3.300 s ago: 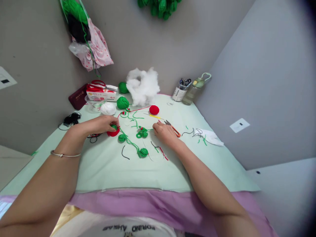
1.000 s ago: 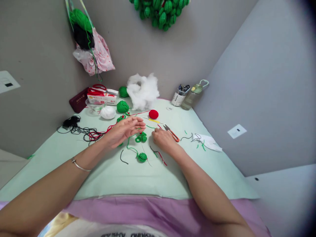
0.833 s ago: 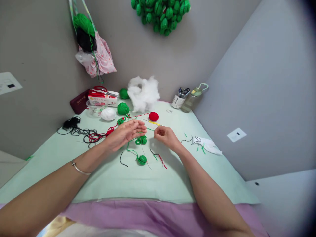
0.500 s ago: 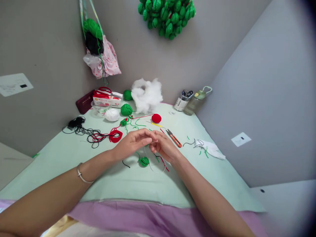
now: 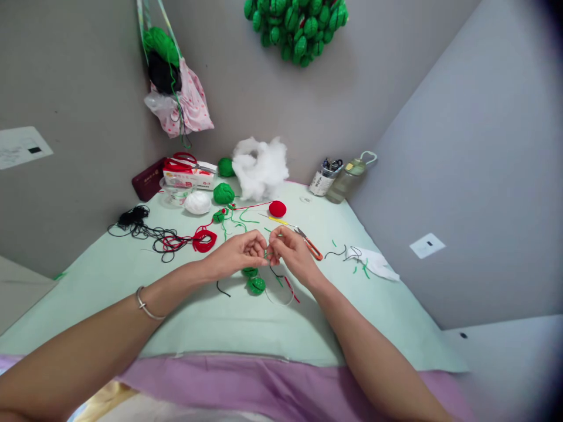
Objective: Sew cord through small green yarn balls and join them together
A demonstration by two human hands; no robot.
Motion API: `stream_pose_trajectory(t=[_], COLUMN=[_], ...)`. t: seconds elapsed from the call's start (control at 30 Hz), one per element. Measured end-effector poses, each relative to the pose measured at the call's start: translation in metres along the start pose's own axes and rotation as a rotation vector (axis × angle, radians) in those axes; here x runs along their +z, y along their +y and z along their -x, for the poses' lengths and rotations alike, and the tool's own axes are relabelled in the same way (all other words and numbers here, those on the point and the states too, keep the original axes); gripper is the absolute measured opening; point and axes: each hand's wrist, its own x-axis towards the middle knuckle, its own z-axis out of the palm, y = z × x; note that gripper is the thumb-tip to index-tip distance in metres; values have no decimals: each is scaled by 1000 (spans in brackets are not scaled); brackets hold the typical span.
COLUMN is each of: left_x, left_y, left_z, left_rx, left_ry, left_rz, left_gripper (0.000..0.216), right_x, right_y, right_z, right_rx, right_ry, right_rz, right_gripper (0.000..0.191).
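Observation:
Over the middle of the table, my left hand (image 5: 241, 252) is closed, with thumb and fingertips pinched together. Facing it almost tip to tip is my right hand (image 5: 290, 251), also closed in a pinch. A short bit of green yarn (image 5: 266, 255) shows between the fingertips; its ends are hidden by the fingers. Just below lie two small green crocheted balls with dark stripes, the nearer ball (image 5: 256, 286) in full view and the farther ball (image 5: 250, 272) partly under my left hand. A thin white thread (image 5: 281, 304) loops on the table beside them, near red yarn scraps (image 5: 291, 289).
Orange-handled thread snips (image 5: 313, 248) and a yellow crochet hook (image 5: 278, 220) lie beyond my right hand. Behind are a red yarn ball (image 5: 277, 208), white stuffing (image 5: 259, 170), green yarn balls (image 5: 224, 193) and a white ball (image 5: 197, 202). Tangled black yarn (image 5: 134, 217) lies left; a bottle (image 5: 347, 181) stands back right.
My hands, overlapping before, have drawn slightly apart, and the fingers have curled into pinches. A second green ball now shows below my left hand. The view has shifted slightly.

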Motion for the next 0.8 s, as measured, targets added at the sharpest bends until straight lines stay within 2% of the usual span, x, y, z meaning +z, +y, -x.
stream_pose_trajectory(t=[0.13,0.27,0.33,0.5,0.57,0.63,0.7,0.8], left_x=[-3,-11,-15,-26,-28,-29,-26,-20], left_y=[-1,2,7,21,24,24,22,15], left_z=[2,2,1,2,2,3,2,0], left_rx=[-56,-25,32,196,205,187,161,115], left_ry=[-46,-93,-28,259,259,202,172,212], left_rz=[-114,-163,-101,122,197,272,320,254], left_gripper=[23,29,30,25,26,27,27,28], right_x=[4,-1,-6,-16,-16,-16,-16,-15], right_y=[1,-1,-2,1,1,1,2,2], right_z=[1,-1,-3,-9,-9,-8,-8,-8], right_rx=[-16,31,48,98,125,146,152,119], right_ry=[-12,-10,36,137,132,110,89,114], right_rz=[9,-100,-151,-252,-313,-343,-366,-398], right_gripper=[5,13,15,19,28,35,32,27])
